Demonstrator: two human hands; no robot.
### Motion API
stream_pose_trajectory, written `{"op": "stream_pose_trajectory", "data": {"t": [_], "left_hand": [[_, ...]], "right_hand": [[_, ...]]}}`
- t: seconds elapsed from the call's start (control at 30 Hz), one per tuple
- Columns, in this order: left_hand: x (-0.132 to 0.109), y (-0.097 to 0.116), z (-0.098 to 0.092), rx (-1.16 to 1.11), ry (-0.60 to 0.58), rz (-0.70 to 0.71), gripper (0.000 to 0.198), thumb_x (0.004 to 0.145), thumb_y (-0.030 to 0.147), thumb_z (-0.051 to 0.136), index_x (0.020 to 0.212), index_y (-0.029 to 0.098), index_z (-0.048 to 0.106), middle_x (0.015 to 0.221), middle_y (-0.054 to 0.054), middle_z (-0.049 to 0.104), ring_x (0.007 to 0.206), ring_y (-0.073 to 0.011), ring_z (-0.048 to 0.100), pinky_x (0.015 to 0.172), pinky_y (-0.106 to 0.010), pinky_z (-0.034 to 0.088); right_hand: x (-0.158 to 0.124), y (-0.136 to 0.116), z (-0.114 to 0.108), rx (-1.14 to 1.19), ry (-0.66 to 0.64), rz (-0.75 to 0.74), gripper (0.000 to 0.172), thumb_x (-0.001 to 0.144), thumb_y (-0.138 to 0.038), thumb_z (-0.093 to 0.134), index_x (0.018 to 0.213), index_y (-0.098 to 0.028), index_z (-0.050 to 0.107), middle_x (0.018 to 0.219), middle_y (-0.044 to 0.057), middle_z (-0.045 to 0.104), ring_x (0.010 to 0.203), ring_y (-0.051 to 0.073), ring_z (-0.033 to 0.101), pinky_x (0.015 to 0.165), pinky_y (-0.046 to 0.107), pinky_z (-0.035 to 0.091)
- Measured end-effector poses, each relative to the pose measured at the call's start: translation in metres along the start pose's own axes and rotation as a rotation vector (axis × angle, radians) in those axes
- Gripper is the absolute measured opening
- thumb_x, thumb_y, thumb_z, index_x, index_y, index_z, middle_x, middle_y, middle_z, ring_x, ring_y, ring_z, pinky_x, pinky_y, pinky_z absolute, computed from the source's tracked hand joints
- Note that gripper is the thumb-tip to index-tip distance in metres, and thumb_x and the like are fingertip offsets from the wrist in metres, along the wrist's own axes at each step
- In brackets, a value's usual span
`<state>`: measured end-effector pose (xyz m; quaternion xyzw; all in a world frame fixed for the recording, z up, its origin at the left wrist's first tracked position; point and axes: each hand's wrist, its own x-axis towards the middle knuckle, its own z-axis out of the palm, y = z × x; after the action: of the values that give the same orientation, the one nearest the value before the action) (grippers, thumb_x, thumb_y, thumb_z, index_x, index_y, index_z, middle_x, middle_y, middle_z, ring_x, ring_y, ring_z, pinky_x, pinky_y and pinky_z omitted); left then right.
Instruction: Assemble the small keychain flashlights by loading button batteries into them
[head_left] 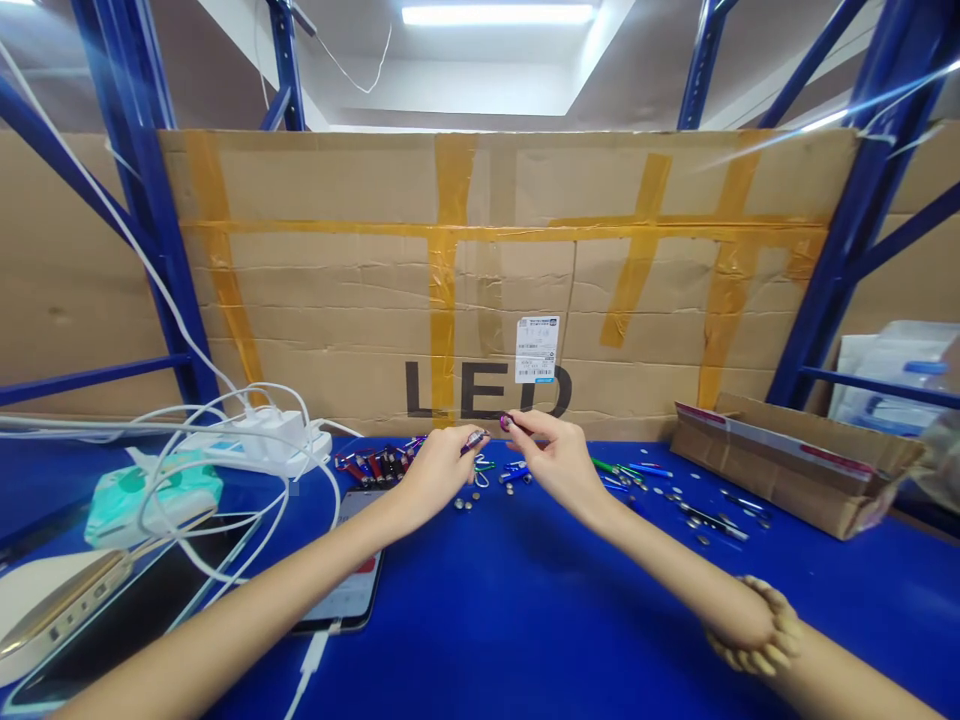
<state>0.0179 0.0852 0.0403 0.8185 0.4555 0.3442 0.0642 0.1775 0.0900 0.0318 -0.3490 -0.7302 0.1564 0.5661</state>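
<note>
My left hand (435, 468) is closed, with thumb and fingertips pinching a small shiny dark metal tube (474, 440). Just to its right, my right hand (561, 466) pinches a small purple metal piece (505, 423) between thumb and finger. A short gap separates the two pieces, both held above the blue table (510, 620). Beneath and behind my hands lie silver button-shaped discs (463, 505), a pale looped cord (481, 472) and a few blue tubes (515, 472). Left of them sits a pile of red and dark metal tubes (375, 465), partly covered by my left hand.
Green and blue tubes (630, 472) and silver parts (712, 520) are scattered at right, before an open cardboard box (795, 465). At left are a phone (352, 590) on a cable, a power strip (262, 440), tangled white cables and a tissue pack (154, 500). Cardboard (337, 300) stands behind.
</note>
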Motion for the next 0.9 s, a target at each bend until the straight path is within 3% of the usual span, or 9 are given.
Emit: {"op": "stream_pose_trajectory", "data": {"t": [0.07, 0.27, 0.5, 0.9], "left_hand": [[-0.003, 0.002, 0.004, 0.015, -0.025, -0.033, 0.028, 0.088, 0.026, 0.038, 0.071, 0.016, 0.058, 0.06, -0.004, 0.062, 0.06, -0.0196, 0.059, 0.059, -0.028, 0.042], [-0.013, 0.007, 0.011, 0.025, -0.062, -0.119, 0.019, 0.087, 0.031, 0.035, 0.076, 0.019, 0.045, 0.084, -0.01, 0.059, 0.086, -0.0262, 0.055, 0.074, -0.037, 0.042], [-0.011, 0.01, 0.013, -0.119, -0.102, -0.083, 0.025, 0.091, 0.032, 0.023, 0.087, 0.02, 0.045, 0.079, -0.005, 0.059, 0.073, -0.0206, 0.057, 0.066, -0.031, 0.042], [-0.009, 0.017, 0.006, -0.205, -0.092, -0.04, 0.022, 0.089, 0.032, 0.026, 0.08, 0.021, 0.042, 0.066, 0.0, 0.052, 0.058, -0.017, 0.049, 0.056, -0.028, 0.036]], "right_hand": [[-0.003, -0.003, 0.002, -0.084, 0.0, -0.088, 0.023, 0.082, -0.025, 0.05, 0.088, -0.016, 0.071, 0.078, 0.006, 0.066, 0.067, 0.015, 0.061, 0.056, 0.024, 0.052], [-0.005, -0.005, 0.004, -0.244, 0.055, -0.238, 0.024, 0.085, -0.019, 0.046, 0.086, -0.015, 0.069, 0.075, 0.006, 0.066, 0.065, 0.014, 0.06, 0.056, 0.023, 0.049], [-0.005, 0.01, 0.004, -0.369, 0.058, -0.427, 0.026, 0.085, -0.015, 0.042, 0.093, -0.015, 0.067, 0.08, 0.008, 0.066, 0.07, 0.016, 0.061, 0.064, 0.026, 0.051], [-0.003, -0.002, 0.003, -0.281, 0.152, -0.402, 0.02, 0.084, -0.013, 0.047, 0.089, -0.015, 0.066, 0.079, 0.005, 0.067, 0.07, 0.014, 0.062, 0.064, 0.023, 0.051]]}}
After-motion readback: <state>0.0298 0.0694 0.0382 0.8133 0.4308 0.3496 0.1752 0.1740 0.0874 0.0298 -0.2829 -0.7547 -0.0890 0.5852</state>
